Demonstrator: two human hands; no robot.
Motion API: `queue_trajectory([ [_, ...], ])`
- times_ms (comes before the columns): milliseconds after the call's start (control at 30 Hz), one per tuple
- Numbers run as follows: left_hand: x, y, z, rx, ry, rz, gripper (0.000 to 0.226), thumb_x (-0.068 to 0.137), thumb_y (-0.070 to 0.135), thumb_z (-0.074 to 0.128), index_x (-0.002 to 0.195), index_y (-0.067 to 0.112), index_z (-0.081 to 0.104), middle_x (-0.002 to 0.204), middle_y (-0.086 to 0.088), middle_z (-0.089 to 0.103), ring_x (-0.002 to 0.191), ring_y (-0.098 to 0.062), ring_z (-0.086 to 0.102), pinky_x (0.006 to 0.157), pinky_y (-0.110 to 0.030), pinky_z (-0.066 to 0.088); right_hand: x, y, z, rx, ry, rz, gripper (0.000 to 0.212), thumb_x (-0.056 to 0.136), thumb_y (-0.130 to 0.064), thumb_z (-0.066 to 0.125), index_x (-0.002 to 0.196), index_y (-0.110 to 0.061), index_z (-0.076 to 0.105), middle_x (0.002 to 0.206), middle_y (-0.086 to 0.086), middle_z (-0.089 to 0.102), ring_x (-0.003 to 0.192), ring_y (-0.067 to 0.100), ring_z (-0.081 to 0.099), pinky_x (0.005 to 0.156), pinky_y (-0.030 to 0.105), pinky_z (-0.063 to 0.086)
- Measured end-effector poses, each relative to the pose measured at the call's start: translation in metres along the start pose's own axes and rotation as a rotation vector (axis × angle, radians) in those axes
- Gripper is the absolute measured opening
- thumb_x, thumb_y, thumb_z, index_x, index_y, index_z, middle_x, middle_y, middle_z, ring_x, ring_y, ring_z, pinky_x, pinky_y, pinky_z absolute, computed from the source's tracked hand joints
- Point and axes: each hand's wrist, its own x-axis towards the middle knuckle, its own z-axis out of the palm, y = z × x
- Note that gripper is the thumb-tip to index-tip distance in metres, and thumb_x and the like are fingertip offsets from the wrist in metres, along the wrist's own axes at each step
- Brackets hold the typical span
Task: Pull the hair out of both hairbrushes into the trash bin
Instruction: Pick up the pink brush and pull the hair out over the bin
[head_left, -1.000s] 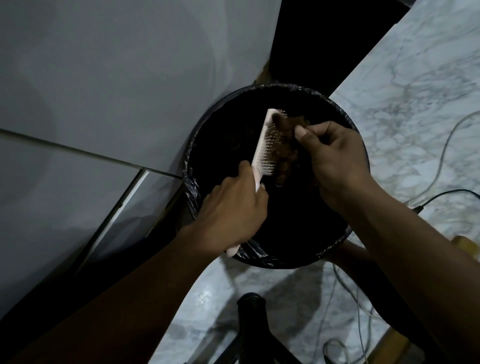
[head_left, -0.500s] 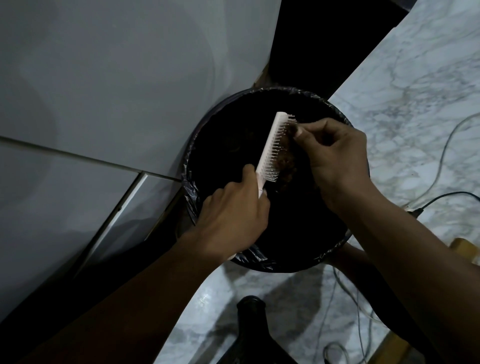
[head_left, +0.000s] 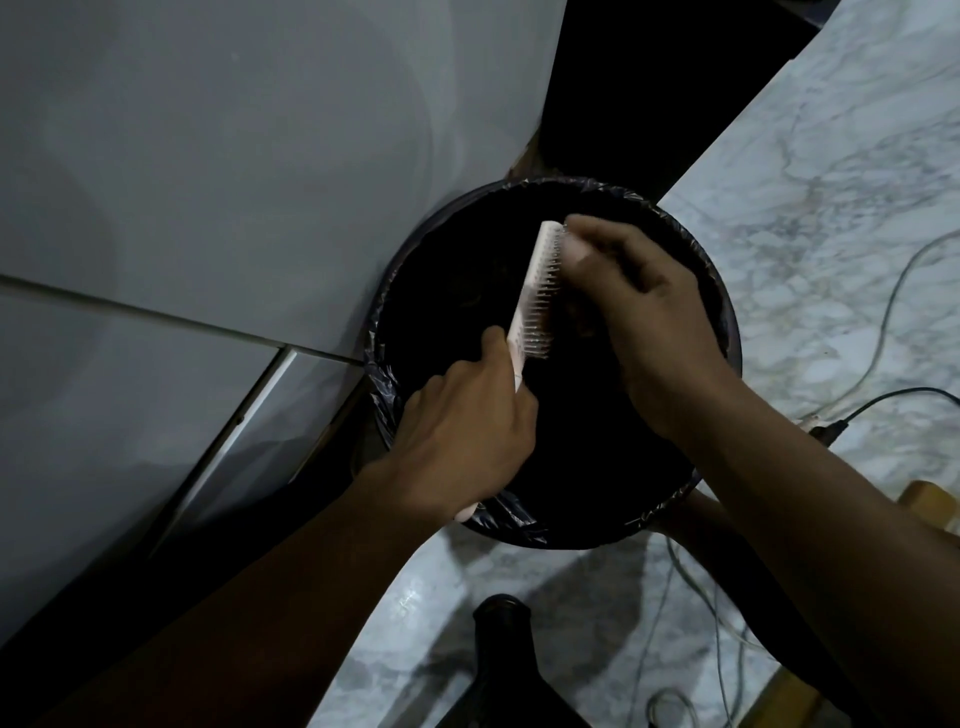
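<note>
fingers (head_left: 576, 244) of my right hand (head_left: 644, 322) are bunched together at the far tip of the hairbrush (head_left: 535, 296), pressed into its bristles; motion blur there, so i cannot tell whether they are pinching any strands. a dim brownish clump of hair (head_left: 574, 317) sits against the bristles just under that hand. the pale brush is tilted, head pointing away from me, bristles facing right, held right over the open mouth of the trash bin (head_left: 727, 332). my left hand (head_left: 467, 431) is wrapped around the handle, fingers curled tight, thumb laid up along the back of the brush, the handle's end poking out below my palm. the bin is round, lined with a black bag (head_left: 384, 384) folded over the rim, dark inside. it stands on a marble floor (head_left: 831, 208), close against a grey panel (head_left: 208, 156) on the left. cables (head_left: 883, 312) trail over the floor on the right, a dark object (head_left: 504, 649) near the bottom edge.
</note>
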Motion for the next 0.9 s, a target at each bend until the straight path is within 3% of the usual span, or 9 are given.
queue_trajectory([
  [67, 0.0, 0.002, 0.0, 0.002, -0.001, 0.001, 0.029, 0.099, 0.037, 0.043, 0.12, 0.018, 0.036, 0.102, -0.01, 0.065, 0.084, -0.036, 0.063, 0.068, -0.039, 0.042, -0.001, 0.002, 0.001, -0.14, 0.082, -0.083, 0.022, 0.087, -0.017, 0.075, 0.108, -0.013, 0.074, 0.101, 0.0, 0.076, 0.093, 0.007, 0.073, 0.082, 0.023, 0.057],
  [200, 0.0, 0.002, -0.002, -0.041, 0.005, 0.014, 0.031, 0.1, 0.038, 0.042, 0.122, 0.017, 0.036, 0.104, -0.011, 0.064, 0.087, -0.037, 0.062, 0.069, -0.039, 0.041, 0.002, 0.002, -0.003, -0.128, 0.219, -0.036, 0.008, 0.087, -0.015, 0.075, 0.089, -0.007, 0.074, 0.077, -0.003, 0.075, 0.07, 0.004, 0.072, 0.067, 0.02, 0.058],
  [300, 0.002, 0.003, -0.004, -0.087, -0.001, -0.008, 0.034, 0.101, 0.039, 0.042, 0.124, 0.015, 0.037, 0.107, -0.014, 0.064, 0.091, -0.039, 0.062, 0.072, -0.041, 0.044, 0.008, 0.006, -0.004, 0.006, 0.284, 0.07, 0.004, 0.092, -0.013, 0.068, 0.09, -0.01, 0.069, 0.084, 0.007, 0.074, 0.082, 0.019, 0.073, 0.083, 0.04, 0.062],
  [400, 0.004, 0.002, -0.004, -0.106, -0.003, -0.042, 0.028, 0.101, 0.037, 0.042, 0.117, 0.015, 0.038, 0.107, -0.015, 0.063, 0.093, -0.038, 0.062, 0.074, -0.043, 0.047, 0.012, 0.009, -0.004, 0.125, 0.261, 0.181, 0.005, 0.093, -0.013, 0.062, 0.093, -0.016, 0.067, 0.106, 0.018, 0.072, 0.101, 0.032, 0.071, 0.092, 0.055, 0.056],
  [500, 0.005, -0.002, -0.006, -0.115, 0.01, -0.058, 0.016, 0.099, 0.032, 0.044, 0.103, 0.019, 0.034, 0.099, -0.013, 0.063, 0.087, -0.039, 0.063, 0.073, -0.047, 0.051, 0.005, 0.008, 0.0, 0.102, -0.006, 0.117, 0.033, 0.088, -0.021, 0.067, 0.12, -0.023, 0.061, 0.118, 0.0, 0.071, 0.109, 0.015, 0.069, 0.098, 0.04, 0.055],
  [600, 0.005, -0.002, -0.008, -0.095, 0.012, -0.06, 0.019, 0.096, 0.028, 0.044, 0.11, 0.018, 0.036, 0.098, -0.013, 0.062, 0.085, -0.039, 0.063, 0.072, -0.048, 0.052, -0.002, 0.01, 0.003, -0.175, -0.147, -0.041, 0.052, 0.082, -0.018, 0.08, 0.129, -0.02, 0.059, 0.116, -0.005, 0.072, 0.105, 0.004, 0.07, 0.092, 0.023, 0.055],
  [667, 0.005, -0.001, -0.008, -0.08, 0.006, -0.05, 0.024, 0.097, 0.028, 0.045, 0.116, 0.016, 0.037, 0.097, -0.01, 0.06, 0.086, -0.036, 0.063, 0.071, -0.044, 0.05, -0.002, 0.009, 0.002, -0.175, -0.118, -0.038, 0.041, 0.08, -0.008, 0.081, 0.118, -0.008, 0.067, 0.107, 0.003, 0.075, 0.093, 0.013, 0.075, 0.08, 0.027, 0.061],
  [767, 0.004, 0.0, -0.007, -0.051, -0.009, -0.046, 0.027, 0.098, 0.029, 0.044, 0.12, 0.014, 0.038, 0.093, -0.005, 0.052, 0.087, -0.035, 0.061, 0.069, -0.04, 0.043, 0.0, 0.005, -0.002, 0.024, -0.054, 0.038, 0.023, 0.082, 0.004, 0.074, 0.102, 0.014, 0.068, 0.099, 0.023, 0.075, 0.079, 0.033, 0.077, 0.062, 0.039, 0.063],
  [900, 0.006, 0.0, -0.007, -0.056, -0.001, -0.058, 0.026, 0.098, 0.03, 0.045, 0.118, 0.015, 0.037, 0.097, -0.009, 0.059, 0.087, -0.036, 0.061, 0.068, -0.039, 0.042, 0.001, 0.003, -0.001, 0.105, 0.007, 0.103, 0.015, 0.088, 0.008, 0.066, 0.102, 0.009, 0.07, 0.095, 0.012, 0.078, 0.079, 0.024, 0.077, 0.064, 0.035, 0.062],
])
